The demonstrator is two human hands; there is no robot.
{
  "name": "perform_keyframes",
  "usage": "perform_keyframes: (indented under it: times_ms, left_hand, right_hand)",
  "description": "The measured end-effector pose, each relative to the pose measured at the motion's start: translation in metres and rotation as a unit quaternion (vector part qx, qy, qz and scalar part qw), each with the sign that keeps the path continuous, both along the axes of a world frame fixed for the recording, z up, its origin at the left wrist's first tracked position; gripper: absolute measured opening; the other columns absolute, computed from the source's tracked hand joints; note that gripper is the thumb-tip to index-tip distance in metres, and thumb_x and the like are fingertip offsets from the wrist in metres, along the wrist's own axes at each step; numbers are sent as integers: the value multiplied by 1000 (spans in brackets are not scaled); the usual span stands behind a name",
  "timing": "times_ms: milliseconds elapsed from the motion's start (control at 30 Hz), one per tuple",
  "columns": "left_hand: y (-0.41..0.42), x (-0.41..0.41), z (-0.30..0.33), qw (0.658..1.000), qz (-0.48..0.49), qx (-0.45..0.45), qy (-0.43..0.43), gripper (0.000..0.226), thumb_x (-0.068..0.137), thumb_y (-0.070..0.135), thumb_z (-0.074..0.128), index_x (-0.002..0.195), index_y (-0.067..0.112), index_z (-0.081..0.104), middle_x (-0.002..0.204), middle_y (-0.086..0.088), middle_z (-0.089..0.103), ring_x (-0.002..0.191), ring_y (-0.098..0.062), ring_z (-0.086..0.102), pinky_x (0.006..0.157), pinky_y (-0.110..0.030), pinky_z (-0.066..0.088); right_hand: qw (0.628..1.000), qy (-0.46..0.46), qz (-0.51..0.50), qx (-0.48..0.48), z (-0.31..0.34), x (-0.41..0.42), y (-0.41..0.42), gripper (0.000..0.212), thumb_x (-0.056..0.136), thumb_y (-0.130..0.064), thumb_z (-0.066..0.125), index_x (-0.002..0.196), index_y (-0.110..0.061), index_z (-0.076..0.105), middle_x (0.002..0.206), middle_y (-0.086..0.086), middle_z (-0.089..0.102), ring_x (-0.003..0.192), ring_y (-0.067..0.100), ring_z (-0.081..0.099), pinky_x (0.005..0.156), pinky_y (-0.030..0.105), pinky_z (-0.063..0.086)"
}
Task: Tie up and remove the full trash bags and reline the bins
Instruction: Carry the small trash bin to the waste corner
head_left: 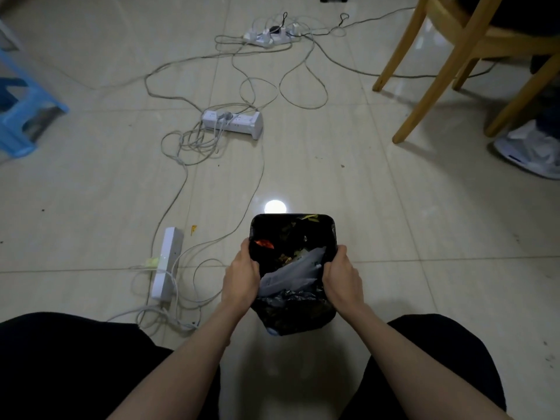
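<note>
Gripping noted: black bag [292,313], in bin on floor between knees, is clenched at opposite rim edges by left hand [242,275] and right hand [341,278]. Film judged thin, slippery, tearable; gathering slack near rim advised.

fingers [246,244] tucked inside bag [298,316]; bin hidden | stool [18,116] cropped

Pale glossy tiled floor [394,207], a round lamp glare [275,206] just beyond the bin [292,324]; three white power strips on it, one far [268,36], one mid [232,120], one near left [167,263], tangled cords [194,147] running between them; blue stool [18,113] at left; wooden chair legs [424,86] at right, a white crumpled bag [528,153] beside them.
</note>
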State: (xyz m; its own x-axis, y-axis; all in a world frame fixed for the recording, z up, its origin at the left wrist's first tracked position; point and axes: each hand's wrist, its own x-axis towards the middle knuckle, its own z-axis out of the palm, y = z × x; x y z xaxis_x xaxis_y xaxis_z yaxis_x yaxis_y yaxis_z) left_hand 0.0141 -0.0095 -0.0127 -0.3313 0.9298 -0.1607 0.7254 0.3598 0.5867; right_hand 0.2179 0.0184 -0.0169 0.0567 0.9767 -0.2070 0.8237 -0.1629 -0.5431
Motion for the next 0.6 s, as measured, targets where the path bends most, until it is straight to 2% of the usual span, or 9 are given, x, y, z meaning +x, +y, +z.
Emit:
perform_keyframes:
  times_ms: [133, 233, 367, 600]
  left_hand:
    - [13, -8, 26, 1000, -13, 10, -12, 46, 90, 6, 37, 134, 21, 36, 88, -7, 60, 68, -27, 53, 60, -34, 40]
    - [31, -20, 83, 999, -25, 27, -16, 47, 89, 6, 38, 134, 20, 37, 93, -10, 62, 69, -26, 51, 61, -33, 38]
    - [60, -36, 206, 999, -34, 34, -8, 49, 90, 5, 38, 137, 16, 36, 98, -15, 62, 77, -36, 55, 64, -38, 39]
    - [77, -53, 471, 997, -39, 61, -15, 47, 89, 4, 37, 133, 18, 37, 86, -9, 57, 69, -30, 51, 60, -35, 34]
  right_hand:
    - [1000, -5, -4, -13, 30, -7, 10, 11, 96, -13, 34, 106, -13, 35, 102, 17, 62, 80, 38, 58, 64, 41, 41]
    - [1000, -3, -11, -13, 93, -16, 26, 10, 95, -13, 33, 105, -13, 35, 104, 18, 61, 82, 40, 58, 69, 44, 45]
    - [1000, 0, -24, -10, 223, -29, 47, 11, 95, -13, 33, 105, -12, 35, 106, 19, 61, 86, 41, 58, 73, 47, 47]
    - [1000, 11, -12, 6, 484, -42, 72, 12, 96, -13, 35, 108, -9, 37, 107, 19, 61, 88, 41, 58, 73, 46, 46]
